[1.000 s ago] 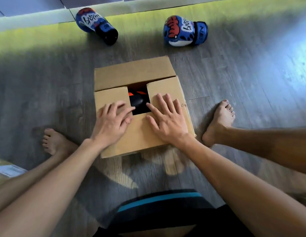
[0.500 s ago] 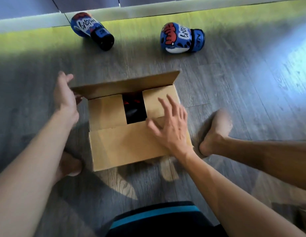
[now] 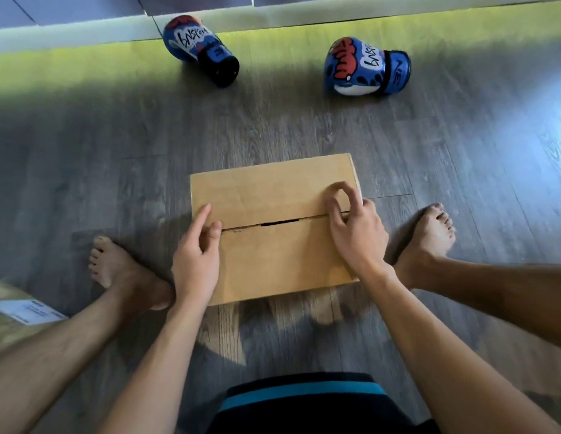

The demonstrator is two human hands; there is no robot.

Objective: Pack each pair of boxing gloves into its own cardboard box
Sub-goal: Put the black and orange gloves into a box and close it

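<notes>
A cardboard box (image 3: 273, 261) stands on the floor between my feet, its two long flaps folded down and meeting at a seam with a narrow dark gap. My left hand (image 3: 196, 261) rests on the seam's left end, index finger and thumb pressing the flaps. At the right end of the seam, my right hand (image 3: 356, 233) has its fingers curled, fingertips hooked at the far flap's edge. Two blue, red and white boxing gloves lie apart by the wall: one (image 3: 199, 48) at the back left, the other (image 3: 365, 67) at the back right. The box's contents are hidden.
A second cardboard box (image 3: 19, 311) with a white label pokes in at the lower left edge. My bare left foot (image 3: 122, 274) and right foot (image 3: 426, 242) flank the box. The skirting (image 3: 69, 34) runs along the back of the wooden floor (image 3: 461, 170).
The far flap, raised half a second ago, now lies flat against the near flap, covering the black glove inside. Both hands have moved to the ends of the seam.
</notes>
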